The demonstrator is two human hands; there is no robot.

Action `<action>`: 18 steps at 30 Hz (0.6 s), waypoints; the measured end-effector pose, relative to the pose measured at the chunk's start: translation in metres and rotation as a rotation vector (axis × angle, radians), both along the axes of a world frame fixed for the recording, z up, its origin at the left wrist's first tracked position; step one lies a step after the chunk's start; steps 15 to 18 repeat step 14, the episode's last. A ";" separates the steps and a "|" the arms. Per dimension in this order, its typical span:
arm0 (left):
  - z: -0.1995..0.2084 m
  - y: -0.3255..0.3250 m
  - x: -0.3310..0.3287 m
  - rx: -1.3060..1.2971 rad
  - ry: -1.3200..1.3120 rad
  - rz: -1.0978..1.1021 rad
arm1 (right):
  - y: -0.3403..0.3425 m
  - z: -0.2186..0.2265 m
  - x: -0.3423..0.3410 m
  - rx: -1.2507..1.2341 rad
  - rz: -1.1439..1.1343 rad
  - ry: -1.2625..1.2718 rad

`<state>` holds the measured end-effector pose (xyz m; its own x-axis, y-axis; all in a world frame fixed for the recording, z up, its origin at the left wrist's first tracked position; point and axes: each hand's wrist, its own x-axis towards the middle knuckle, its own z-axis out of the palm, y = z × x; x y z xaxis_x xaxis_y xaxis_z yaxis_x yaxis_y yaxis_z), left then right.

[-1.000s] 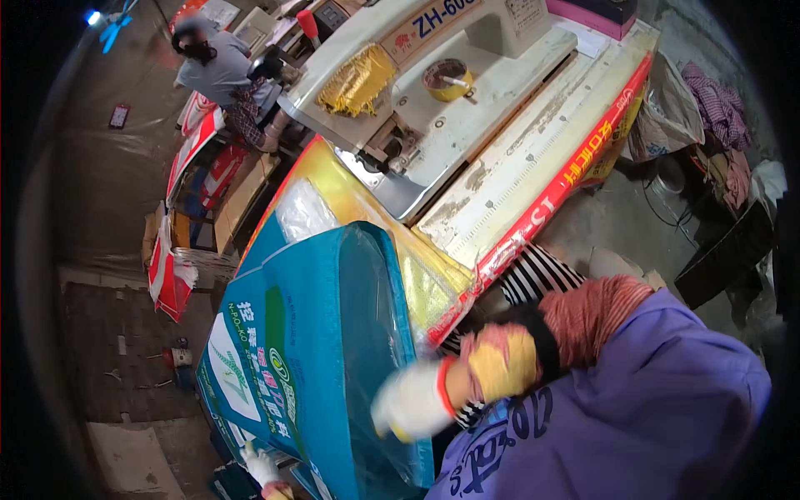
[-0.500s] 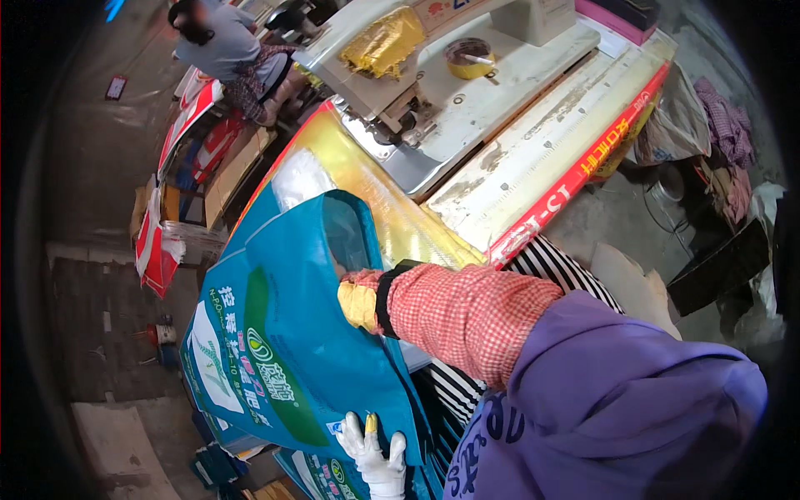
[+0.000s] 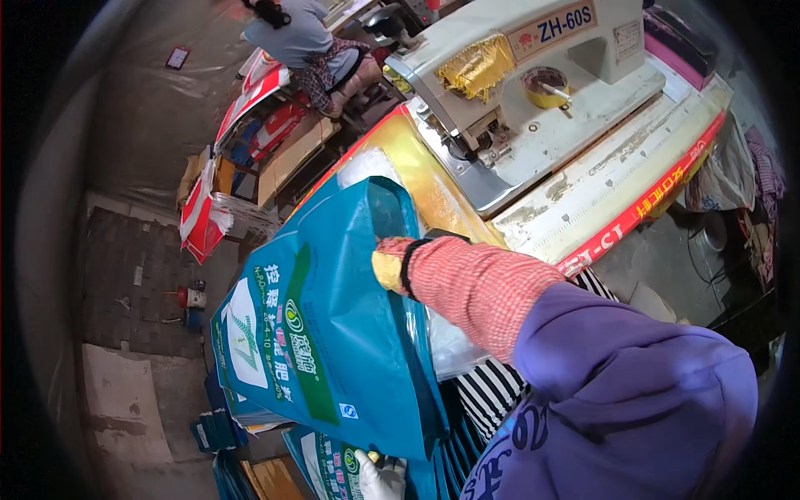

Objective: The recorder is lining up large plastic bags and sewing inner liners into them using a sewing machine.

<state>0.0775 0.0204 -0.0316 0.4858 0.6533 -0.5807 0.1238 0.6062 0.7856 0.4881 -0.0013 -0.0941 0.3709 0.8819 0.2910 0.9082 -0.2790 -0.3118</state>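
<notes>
A large teal printed woven sack [image 3: 367, 333] lies slanted in front of me, its mouth gaping toward the sewing machine [image 3: 533, 108]. My right hand [image 3: 389, 265], in a glove with a yellow patch, grips the sack's mouth edge; some fingers are hidden behind the fabric. A clear plastic liner [image 3: 450, 346] shows along the sack's near side. Below, my left hand [image 3: 382, 478] in a white glove rests on another teal sack [image 3: 321, 467], beside the upper sack's lower edge. Its fingers look extended, though the frame cuts the hand off.
A yellow tape roll [image 3: 546, 88] sits on the machine bed. A red-edged white table board [image 3: 617, 200] runs to the right. Beyond, a seated person [image 3: 308, 50] is beside red and white sacks [image 3: 200, 217]. Cardboard [image 3: 125, 400] lies on the floor at left.
The view has shifted, so the scene sits farther right. My left hand has slid off the upper sack down to the sack below. My right hand keeps its grip at the mouth.
</notes>
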 end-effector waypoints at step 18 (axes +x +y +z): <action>0.075 -0.026 0.032 1.298 0.625 -0.782 | 0.030 0.012 -0.005 -0.092 -0.266 -0.225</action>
